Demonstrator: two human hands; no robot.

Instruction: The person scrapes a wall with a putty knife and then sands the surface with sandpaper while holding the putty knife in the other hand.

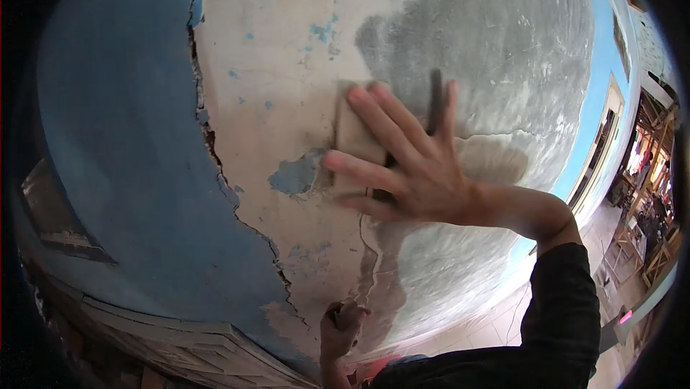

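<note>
My right hand is spread against the wall, fingers pointing left and blurred by motion. Under its fingers lies a flat, beige rectangular plate, pressed to the pale plaster. A dark, narrow bar sticks up between two of the fingers. Low in the view, my left hand is closed near the wall's lower part; I cannot tell what it holds. The wall has bare cream plaster in the middle with small blue paint remnants, and a grey patch left of the right hand.
A jagged crack separates the blue painted section from the plaster. Damp-looking grey render covers the right side. Slatted panels lie at lower left. Past the wall at right are a doorway and a wooden frame.
</note>
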